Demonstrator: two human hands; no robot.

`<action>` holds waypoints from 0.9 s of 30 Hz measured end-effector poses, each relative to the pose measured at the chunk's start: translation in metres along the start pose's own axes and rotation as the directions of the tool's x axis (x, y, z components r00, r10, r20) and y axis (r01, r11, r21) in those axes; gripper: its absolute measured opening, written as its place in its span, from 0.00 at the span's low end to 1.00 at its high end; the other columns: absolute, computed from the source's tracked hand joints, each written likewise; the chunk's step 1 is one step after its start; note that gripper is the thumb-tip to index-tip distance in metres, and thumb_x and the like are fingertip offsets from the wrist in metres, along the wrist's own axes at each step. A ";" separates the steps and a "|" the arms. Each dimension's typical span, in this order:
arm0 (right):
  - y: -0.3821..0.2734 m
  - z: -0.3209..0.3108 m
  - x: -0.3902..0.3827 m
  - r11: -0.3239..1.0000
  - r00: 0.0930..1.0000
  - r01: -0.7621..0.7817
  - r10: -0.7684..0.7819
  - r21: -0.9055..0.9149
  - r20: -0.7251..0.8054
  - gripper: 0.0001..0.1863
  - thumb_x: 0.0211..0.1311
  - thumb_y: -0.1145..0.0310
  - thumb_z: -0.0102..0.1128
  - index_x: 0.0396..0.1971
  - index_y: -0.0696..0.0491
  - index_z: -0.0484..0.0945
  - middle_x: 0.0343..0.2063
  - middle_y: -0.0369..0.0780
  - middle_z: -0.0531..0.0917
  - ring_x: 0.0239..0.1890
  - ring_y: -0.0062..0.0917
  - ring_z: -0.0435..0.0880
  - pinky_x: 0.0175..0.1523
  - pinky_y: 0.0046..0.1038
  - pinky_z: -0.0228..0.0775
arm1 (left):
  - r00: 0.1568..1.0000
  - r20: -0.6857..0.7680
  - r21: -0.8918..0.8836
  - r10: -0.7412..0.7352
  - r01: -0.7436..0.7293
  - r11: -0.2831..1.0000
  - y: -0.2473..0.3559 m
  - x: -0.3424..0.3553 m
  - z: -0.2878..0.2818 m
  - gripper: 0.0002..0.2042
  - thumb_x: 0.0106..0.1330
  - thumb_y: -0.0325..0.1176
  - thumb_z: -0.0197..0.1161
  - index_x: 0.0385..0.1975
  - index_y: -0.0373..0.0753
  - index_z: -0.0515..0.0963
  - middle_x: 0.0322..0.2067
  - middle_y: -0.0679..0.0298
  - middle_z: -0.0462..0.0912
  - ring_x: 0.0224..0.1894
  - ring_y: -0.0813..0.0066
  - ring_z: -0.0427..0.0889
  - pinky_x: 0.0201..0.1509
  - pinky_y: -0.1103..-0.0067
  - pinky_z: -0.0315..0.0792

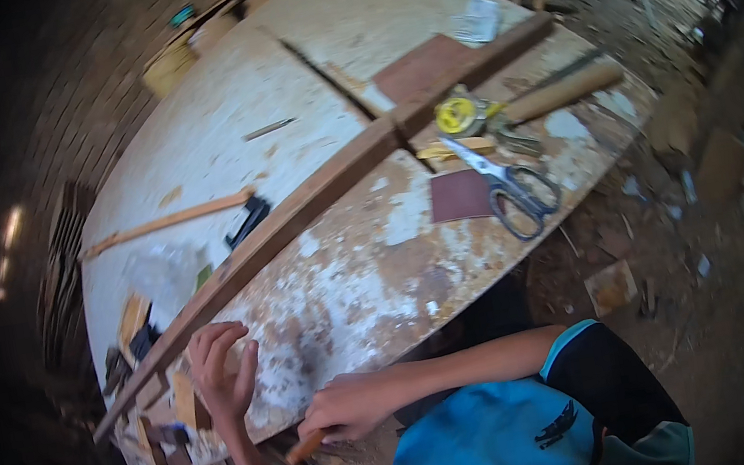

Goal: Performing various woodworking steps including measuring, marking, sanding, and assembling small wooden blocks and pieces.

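Observation:
My left hand is raised over the near left part of the worktable, fingers bent, thumb apart, with nothing in it. It is next to the near end of a long brown wooden beam that lies slantwise across the table. At the table's front edge my right hand is closed around an orange-brown wooden handle. The handle's lower end sticks out below the fist; whatever it belongs to is hidden. Small wood blocks lie near my left hand.
Right of the beam lie scissors, a yellow tape measure, reddish sandpaper and a wooden-handled tool. Beyond it are a thin wood strip, a black object and clear plastic. Scraps litter the ground at right.

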State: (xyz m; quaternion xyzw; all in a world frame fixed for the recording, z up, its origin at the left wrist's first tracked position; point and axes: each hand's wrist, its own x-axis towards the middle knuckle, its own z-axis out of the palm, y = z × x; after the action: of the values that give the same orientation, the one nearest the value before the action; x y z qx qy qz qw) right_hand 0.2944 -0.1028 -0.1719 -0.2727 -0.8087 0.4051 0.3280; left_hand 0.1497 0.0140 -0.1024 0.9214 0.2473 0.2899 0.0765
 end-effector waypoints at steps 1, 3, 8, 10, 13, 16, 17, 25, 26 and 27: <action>0.004 -0.007 -0.013 1.000 0.999 -0.026 0.026 -0.004 -0.035 0.11 0.49 0.69 0.60 0.34 0.54 0.75 0.28 0.46 0.79 0.37 0.41 0.79 0.36 0.42 0.70 | 0.998 0.056 -0.048 0.029 -0.027 0.999 0.005 0.018 0.011 0.09 0.49 0.27 0.67 0.31 0.36 0.78 0.34 0.59 0.79 0.42 0.59 0.75 0.48 0.69 0.67; 0.014 -0.013 -0.034 0.995 0.964 0.096 -0.098 -0.018 -0.248 0.12 0.54 0.73 0.55 0.40 0.50 0.76 0.34 0.41 0.81 0.37 0.38 0.80 0.39 0.37 0.72 | 0.980 0.132 -0.137 0.146 -0.128 0.982 0.012 0.055 0.051 0.11 0.49 0.30 0.69 0.32 0.36 0.78 0.35 0.59 0.79 0.42 0.59 0.75 0.48 0.69 0.66; -0.009 -0.045 -0.088 0.990 0.903 -0.118 0.076 -0.075 -0.422 0.13 0.51 0.74 0.57 0.39 0.52 0.76 0.36 0.41 0.80 0.40 0.39 0.79 0.44 0.38 0.71 | 0.853 0.270 -0.341 0.446 -0.348 0.873 0.067 0.129 0.161 0.27 0.51 0.45 0.69 0.49 0.38 0.74 0.48 0.53 0.74 0.53 0.55 0.71 0.56 0.67 0.64; -0.012 -0.056 -0.117 0.974 0.840 -0.143 0.025 -0.176 -0.542 0.16 0.51 0.76 0.57 0.42 0.50 0.76 0.40 0.40 0.80 0.43 0.37 0.80 0.46 0.34 0.72 | 0.806 0.261 -0.267 0.531 -0.469 0.842 0.082 0.139 0.206 0.34 0.50 0.53 0.67 0.54 0.39 0.70 0.51 0.51 0.72 0.55 0.53 0.69 0.59 0.64 0.61; -0.022 -0.069 -0.165 0.747 0.681 -0.462 -0.047 -0.479 -0.731 0.17 0.51 0.77 0.57 0.43 0.51 0.78 0.43 0.42 0.80 0.43 0.35 0.81 0.48 0.33 0.73 | 0.802 0.300 -0.360 0.517 -0.407 0.840 0.092 0.140 0.238 0.38 0.48 0.58 0.64 0.56 0.39 0.68 0.51 0.50 0.72 0.54 0.53 0.69 0.59 0.62 0.60; -0.016 -0.069 -0.206 0.699 0.497 -0.602 -0.050 -0.385 -0.867 0.12 0.51 0.78 0.57 0.37 0.55 0.80 0.40 0.43 0.81 0.42 0.36 0.81 0.47 0.33 0.73 | 0.777 0.321 -0.244 0.541 -0.484 0.840 0.094 0.145 0.228 0.36 0.49 0.58 0.64 0.53 0.39 0.69 0.46 0.51 0.74 0.51 0.56 0.72 0.57 0.64 0.61; -0.016 -0.069 -0.214 0.731 0.432 -0.595 -0.061 -0.335 -0.900 0.11 0.51 0.79 0.57 0.36 0.56 0.81 0.40 0.43 0.82 0.42 0.36 0.82 0.47 0.32 0.74 | 0.789 0.321 -0.236 0.523 -0.469 0.851 0.093 0.144 0.220 0.36 0.49 0.58 0.64 0.53 0.39 0.69 0.46 0.51 0.74 0.51 0.56 0.72 0.57 0.64 0.61; 0.001 -0.116 -0.199 0.613 0.392 -0.713 -0.053 -0.340 -0.918 0.14 0.51 0.80 0.56 0.40 0.55 0.79 0.41 0.43 0.81 0.41 0.37 0.82 0.44 0.31 0.75 | 0.967 0.189 -0.065 0.168 -0.158 0.985 0.015 0.108 0.136 0.35 0.48 0.49 0.69 0.54 0.36 0.67 0.49 0.50 0.71 0.50 0.53 0.73 0.51 0.66 0.69; 0.007 -0.116 -0.186 0.604 0.373 -0.738 -0.006 -0.301 -0.928 0.16 0.51 0.80 0.56 0.42 0.53 0.78 0.42 0.43 0.81 0.41 0.38 0.82 0.44 0.32 0.75 | 0.982 0.145 -0.100 0.120 -0.107 0.989 0.003 0.096 0.122 0.35 0.48 0.46 0.69 0.55 0.35 0.67 0.49 0.51 0.70 0.50 0.54 0.73 0.51 0.67 0.70; 0.015 -0.116 -0.177 0.549 0.431 -0.741 -0.052 -0.386 -0.901 0.18 0.51 0.78 0.56 0.44 0.52 0.75 0.42 0.42 0.81 0.40 0.39 0.81 0.42 0.34 0.76 | 0.991 0.101 -0.148 0.083 -0.067 0.987 -0.004 0.091 0.111 0.34 0.48 0.43 0.69 0.55 0.35 0.66 0.49 0.52 0.69 0.50 0.56 0.73 0.51 0.69 0.70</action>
State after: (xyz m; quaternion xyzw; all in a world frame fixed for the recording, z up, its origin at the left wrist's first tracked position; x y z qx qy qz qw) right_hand 0.4971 -0.1646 -0.1864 -0.7198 -0.5433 -0.0895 0.4226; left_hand 0.2762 0.0628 -0.1495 0.9363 0.1864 0.2600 0.1449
